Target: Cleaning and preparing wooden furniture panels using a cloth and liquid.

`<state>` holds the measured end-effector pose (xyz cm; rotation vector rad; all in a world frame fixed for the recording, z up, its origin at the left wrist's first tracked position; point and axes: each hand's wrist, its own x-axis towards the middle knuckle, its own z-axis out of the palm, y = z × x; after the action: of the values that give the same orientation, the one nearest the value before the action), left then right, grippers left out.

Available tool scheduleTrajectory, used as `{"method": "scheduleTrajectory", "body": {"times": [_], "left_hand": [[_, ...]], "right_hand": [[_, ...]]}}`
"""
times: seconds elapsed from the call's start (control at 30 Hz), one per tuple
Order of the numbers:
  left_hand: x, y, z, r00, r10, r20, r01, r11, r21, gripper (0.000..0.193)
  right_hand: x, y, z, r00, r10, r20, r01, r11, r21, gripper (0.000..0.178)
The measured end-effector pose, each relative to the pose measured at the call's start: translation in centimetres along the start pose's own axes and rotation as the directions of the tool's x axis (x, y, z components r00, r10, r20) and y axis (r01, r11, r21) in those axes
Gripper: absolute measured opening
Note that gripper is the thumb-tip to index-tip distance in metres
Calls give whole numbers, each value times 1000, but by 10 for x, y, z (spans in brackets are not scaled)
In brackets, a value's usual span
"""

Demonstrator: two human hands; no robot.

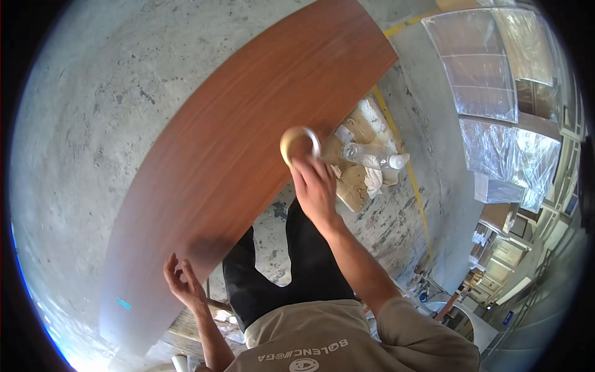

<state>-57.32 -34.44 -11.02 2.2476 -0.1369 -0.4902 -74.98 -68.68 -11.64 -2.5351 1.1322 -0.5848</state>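
A long reddish-brown wood panel (pixel 248 111) stretches diagonally in front of me, from the lower left to the top. Over its near edge, about halfway along, my right hand (pixel 317 189) is closed on a roll of tape (pixel 287 146). The roll is pale tan and slightly smeared by motion, with the panel showing through its hole. Whether the tape touches the panel, I cannot tell. My left hand (pixel 183 282) is at the panel's near edge toward the lower left, fingers apart and somewhat curled, holding nothing. A small teal mark (pixel 124 304) lies on the panel's lower left end.
Right of the panel, a clear plastic bottle (pixel 372 155) with a white cap lies on a worn, pale tan slab (pixel 353 189) beside crumpled white scraps. A yellow line (pixel 414 186) crosses the stained concrete floor. Plastic-wrapped stacks (pixel 480 74) stand at the far right.
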Motion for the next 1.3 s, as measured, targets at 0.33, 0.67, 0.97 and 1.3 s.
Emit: {"method": "scheduleTrajectory", "body": {"times": [0.33, 0.67, 0.97, 1.3], "left_hand": [[-43, -75, -64, 885, -441, 151, 461, 781, -421, 25], [-78, -73, -44, 504, -803, 317, 584, 46, -811, 66], [-52, -116, -26, 431, -883, 184, 502, 65, -862, 80], [-13, -54, -13, 386, -922, -39, 412, 210, -887, 87]], "right_hand": [[-129, 119, -5, 845, 526, -96, -534, 834, -135, 18], [-69, -22, -17, 769, 549, 327, -605, 791, 95, 71], [205, 61, 79, 955, 284, 88, -237, 907, -348, 84], [211, 45, 107, 926, 168, 339, -66, 954, -292, 87]]}}
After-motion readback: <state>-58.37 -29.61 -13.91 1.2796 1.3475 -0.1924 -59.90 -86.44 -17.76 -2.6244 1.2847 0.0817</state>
